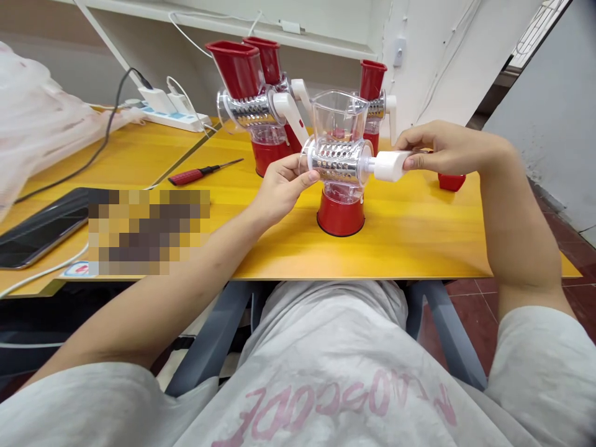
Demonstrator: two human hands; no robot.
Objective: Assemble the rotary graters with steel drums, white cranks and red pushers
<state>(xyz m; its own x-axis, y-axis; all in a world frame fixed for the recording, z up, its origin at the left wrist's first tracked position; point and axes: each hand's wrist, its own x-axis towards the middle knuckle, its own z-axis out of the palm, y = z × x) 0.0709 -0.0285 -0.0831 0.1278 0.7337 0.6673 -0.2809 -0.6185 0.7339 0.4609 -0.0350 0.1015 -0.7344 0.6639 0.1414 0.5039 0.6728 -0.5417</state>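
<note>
A rotary grater (342,155) stands upright on the table in front of me, with a clear hopper, a perforated metal drum and a red base. My left hand (284,189) grips the clear rim at the drum's left end, thumb in front and fingers partly hidden behind it. On the other side, my right hand (431,149) pinches the white crank handle (390,166), which joins the drum's right end by a clear shaft. Just beyond that hand lies a red plastic part (451,181), partly covered by it.
Assembled graters with red hoppers (239,65) stand behind, and another grater (373,81) is at back right. To the left lie a red-handled screwdriver (200,174), a phone (44,226), a power strip (174,115) with cables and a plastic bag (46,112). The table edge (372,277) is near my body.
</note>
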